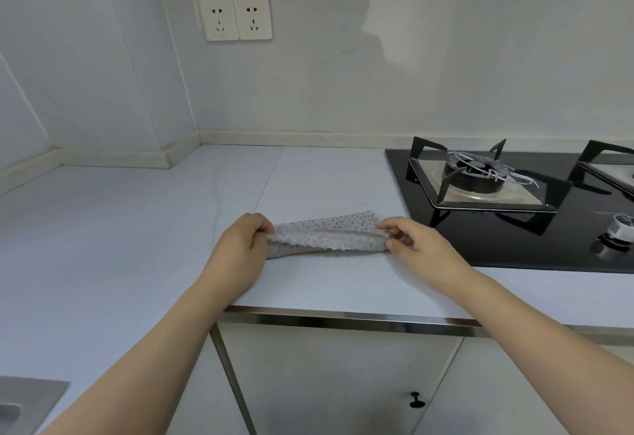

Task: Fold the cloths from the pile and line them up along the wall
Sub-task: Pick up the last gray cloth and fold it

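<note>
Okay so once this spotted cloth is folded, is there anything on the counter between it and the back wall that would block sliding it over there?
Nothing visible. Both the left hand and right hand pinch the spotted cloth, and the countertop behind it runs bare to the wall. The gas hob sits off to the right.

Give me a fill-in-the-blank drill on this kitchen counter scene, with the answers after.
1. Both hands hold the dotted ____ by its ends.
2. The left hand grips the cloth; the right hand pinches its ____ end.
3. The gas stove sits to the cloth's ____.
4. Two ____ are on the wall.

Answers: cloth; right; right; sockets
</note>
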`<action>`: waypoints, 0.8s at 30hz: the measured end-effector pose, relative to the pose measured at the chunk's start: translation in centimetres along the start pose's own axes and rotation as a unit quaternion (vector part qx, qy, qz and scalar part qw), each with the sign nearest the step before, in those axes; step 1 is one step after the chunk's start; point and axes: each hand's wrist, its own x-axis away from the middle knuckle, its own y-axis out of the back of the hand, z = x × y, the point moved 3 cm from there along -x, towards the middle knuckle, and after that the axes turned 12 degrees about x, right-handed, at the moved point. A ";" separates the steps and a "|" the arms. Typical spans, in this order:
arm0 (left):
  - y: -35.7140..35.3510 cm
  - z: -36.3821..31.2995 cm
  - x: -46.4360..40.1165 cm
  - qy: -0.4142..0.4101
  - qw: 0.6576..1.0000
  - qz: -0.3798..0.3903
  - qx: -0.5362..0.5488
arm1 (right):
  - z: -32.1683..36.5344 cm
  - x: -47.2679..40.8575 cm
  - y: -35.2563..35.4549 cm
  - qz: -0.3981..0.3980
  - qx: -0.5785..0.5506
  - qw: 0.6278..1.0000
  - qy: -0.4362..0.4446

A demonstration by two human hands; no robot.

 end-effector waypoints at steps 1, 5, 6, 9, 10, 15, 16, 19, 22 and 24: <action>-0.1 -0.1 -0.1 -0.003 1.000 0.005 0.004 | 0.1 -0.2 -0.1 -0.010 -0.017 1.000 -0.010; 0.2 0.0 0.0 0.005 1.000 0.000 0.022 | 1.6 -1.5 -1.1 -0.025 -0.040 0.999 -0.023; 0.4 0.1 -0.1 0.009 1.000 -0.007 0.023 | 2.1 -1.8 -1.5 -0.024 -0.055 0.998 -0.022; 1.1 0.0 -0.1 -0.009 0.999 -0.026 0.037 | 3.0 -2.1 -1.9 -0.034 -0.117 0.993 -0.005; 1.2 -0.3 0.0 -0.021 0.998 -0.022 0.046 | 3.0 -2.1 -1.7 -0.040 -0.139 0.989 -0.005; 1.4 0.1 0.0 -0.007 1.000 -0.010 0.023 | 2.9 -1.5 -1.6 0.010 -0.148 0.989 0.015; 1.6 0.3 0.0 0.002 1.000 -0.026 0.017 | 3.0 -1.5 -1.7 0.024 -0.161 0.987 0.014; 2.3 0.6 -0.1 0.022 0.995 -0.090 0.030 | 3.0 -1.4 -2.1 0.058 -0.193 0.979 0.019; 2.7 0.6 -0.1 0.029 0.991 -0.118 0.047 | 2.9 -1.5 -2.1 0.045 -0.198 0.979 0.018; 2.8 0.6 0.0 0.026 0.991 -0.120 0.051 | 2.8 -1.6 -1.9 0.032 -0.215 0.976 0.011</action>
